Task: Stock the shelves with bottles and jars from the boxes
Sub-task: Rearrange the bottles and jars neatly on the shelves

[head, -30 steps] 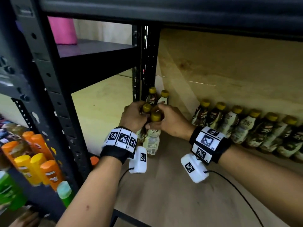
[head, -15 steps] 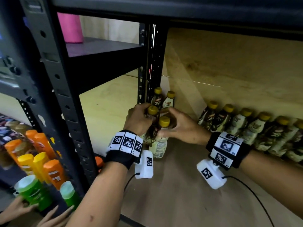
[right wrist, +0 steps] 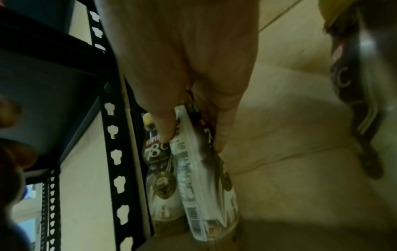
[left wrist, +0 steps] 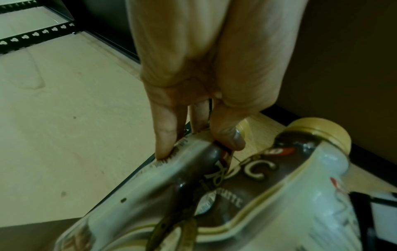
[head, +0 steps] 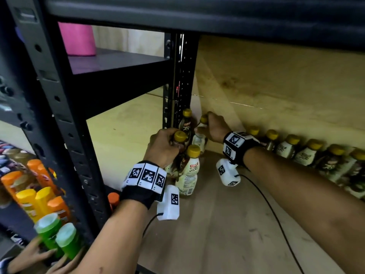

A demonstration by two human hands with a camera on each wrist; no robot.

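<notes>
Bottles on the shelf [head: 227, 224], one [head: 178, 143] gripped in the left hand [head: 162, 149], another [head: 199, 135] in the right hand [head: 214, 127]

Your head view is fairly bright and sharp with wide-angle bending at the edges, while both wrist views are dim, greenish and smeared, the nearest bottle [left wrist: 268, 195] blurred out of focus

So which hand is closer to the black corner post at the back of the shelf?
Right. The right hand grips a bottle just beside the post. The left hand grips a bottle nearer the front.
</notes>
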